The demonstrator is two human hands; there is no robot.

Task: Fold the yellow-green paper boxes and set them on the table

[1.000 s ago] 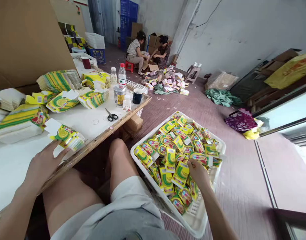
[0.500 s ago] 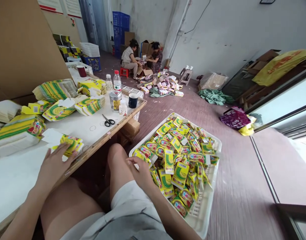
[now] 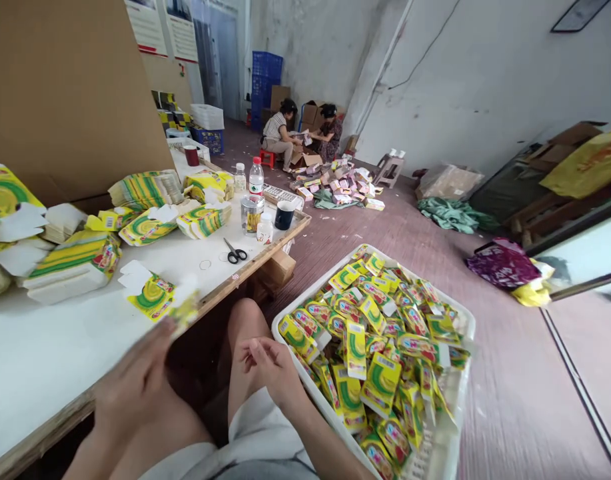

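Note:
Smeared by motion, my left hand (image 3: 140,370) is at the table's front edge, its fingertips pinching a small yellow carton (image 3: 186,305). Just beyond it, a flat yellow-and-green carton (image 3: 152,295) with white flaps lies on the white table (image 3: 30,360). My right hand (image 3: 272,367) rests above my knee, fingers curled in with nothing visible in them. Beside it on the right stands a white plastic crate (image 3: 468,373), heaped with small yellow cartons (image 3: 380,383).
Stacks of flat cartons (image 3: 72,260) line the table's back. Scissors (image 3: 235,252), a tin (image 3: 252,215), a dark mug (image 3: 284,215) and a water bottle (image 3: 256,177) stand or lie near its right end. Two people sit beyond, by a pile of boxes (image 3: 342,181) on the floor.
My left hand has lifted off the table and come toward me with a carton, leaving another flat carton behind. My right hand has stayed near my knee. The view has shifted left.

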